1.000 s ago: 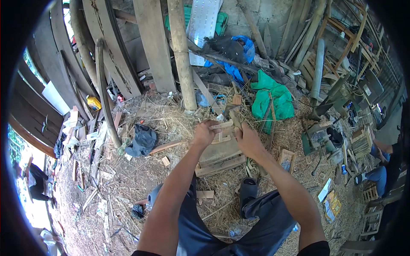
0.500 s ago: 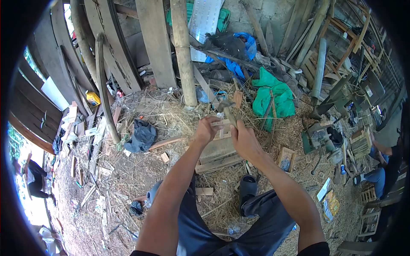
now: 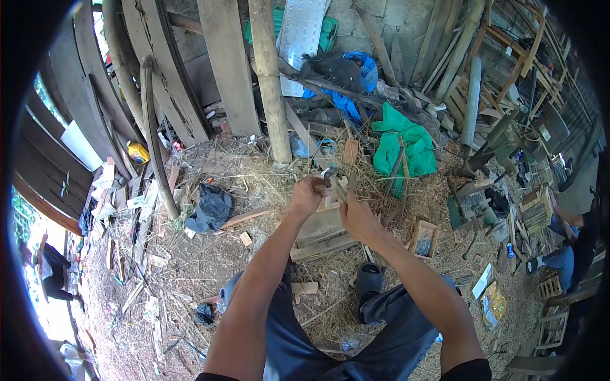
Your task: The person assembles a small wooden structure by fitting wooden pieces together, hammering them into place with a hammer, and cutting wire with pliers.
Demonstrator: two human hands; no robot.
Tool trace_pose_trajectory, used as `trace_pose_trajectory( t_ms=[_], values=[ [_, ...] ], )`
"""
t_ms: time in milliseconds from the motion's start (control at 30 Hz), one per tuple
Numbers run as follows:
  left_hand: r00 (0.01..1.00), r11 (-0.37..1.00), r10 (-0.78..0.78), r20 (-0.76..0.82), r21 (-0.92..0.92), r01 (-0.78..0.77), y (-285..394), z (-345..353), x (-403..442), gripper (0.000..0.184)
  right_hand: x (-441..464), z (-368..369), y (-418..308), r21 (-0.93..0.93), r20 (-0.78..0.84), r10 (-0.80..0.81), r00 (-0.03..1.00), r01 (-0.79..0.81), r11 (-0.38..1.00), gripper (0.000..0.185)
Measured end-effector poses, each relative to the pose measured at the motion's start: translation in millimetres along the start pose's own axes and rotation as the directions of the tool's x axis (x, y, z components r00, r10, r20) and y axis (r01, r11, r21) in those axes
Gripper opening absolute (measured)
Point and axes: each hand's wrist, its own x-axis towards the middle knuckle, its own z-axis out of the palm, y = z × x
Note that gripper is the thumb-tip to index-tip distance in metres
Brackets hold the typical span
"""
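Note:
Between my knees stands a low wooden block (image 3: 323, 227) with a small wooden piece (image 3: 328, 202) on top. My left hand (image 3: 307, 195) is closed at the top of the block, its fingers pinched on something too small to make out. My right hand (image 3: 357, 216) is wrapped round the handle of a hammer (image 3: 338, 189). The hammer's head is beside the fingertips of my left hand, over the block's far side. Whether the head touches anything cannot be made out.
A small wooden box (image 3: 425, 239) holding what look like nails lies right of the block. Beyond are a green sheet (image 3: 404, 147), a bamboo post (image 3: 269, 82) and a dark plastic bag (image 3: 211, 208). Another person's leg (image 3: 560, 261) shows at the right edge.
The hammer in my right hand has moved left and down, nearer to my left hand. My left hand stays in about the same place over the block.

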Motion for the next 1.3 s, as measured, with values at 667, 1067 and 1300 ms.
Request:
trace_pose_trajectory(
  t_ms=[667,1067,1300],
  values=[
    [0.999,0.995,0.046,0.008,0.085,-0.047,11.5,-4.4,-2.3,0.035,-0.1,2.9,9.3,0.092,-0.060,0.052,0.997,-0.046,0.995,0.023],
    [0.999,0.999,0.045,-0.012,-0.021,-0.045,-1.8,0.6,6.7,0.034,-2.5,2.6,7.0,0.055,0.034,0.125,0.992,-0.126,0.990,0.021],
    [1.000,1.000,0.001,0.022,0.016,-0.001,4.6,-5.5,1.5,0.035,-4.6,-5.3,-9.0,0.167,-0.029,0.129,0.991,-0.122,0.978,0.024]
  ],
)
